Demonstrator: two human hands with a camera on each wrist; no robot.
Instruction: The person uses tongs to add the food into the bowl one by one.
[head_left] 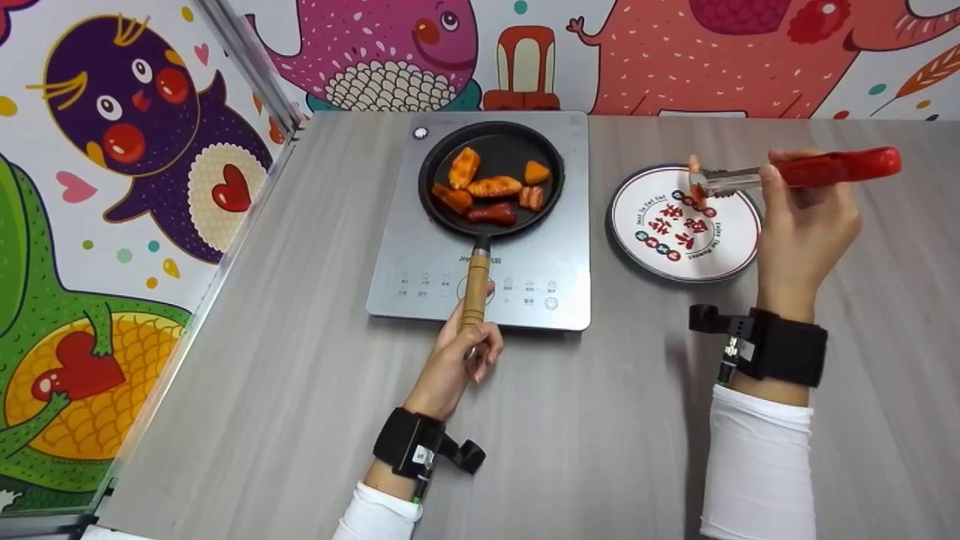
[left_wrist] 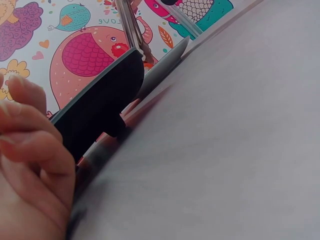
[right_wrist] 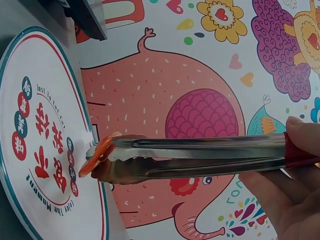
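My left hand (head_left: 469,352) grips the wooden handle (head_left: 475,289) of a black frying pan (head_left: 493,154), which sits on a silver induction cooktop (head_left: 390,262). Several food pieces lie in the pan, among them a browned wing-like piece (head_left: 495,187) and a dark red piece (head_left: 493,214). My right hand (head_left: 806,217) holds red-handled metal tongs (right_wrist: 210,150) level above the plate. Between the tong tips is a thin orange-red piece of food (right_wrist: 100,155). Beneath it stands a white plate (head_left: 637,217) with a blue rim and red lettering.
The cooktop and plate stand side by side on a grey wood-grain table (head_left: 600,420). A wall (head_left: 630,60) painted with cartoon animals closes off the back, and another panel (head_left: 97,247) runs along the left. A metal frame edge (head_left: 244,60) joins them.
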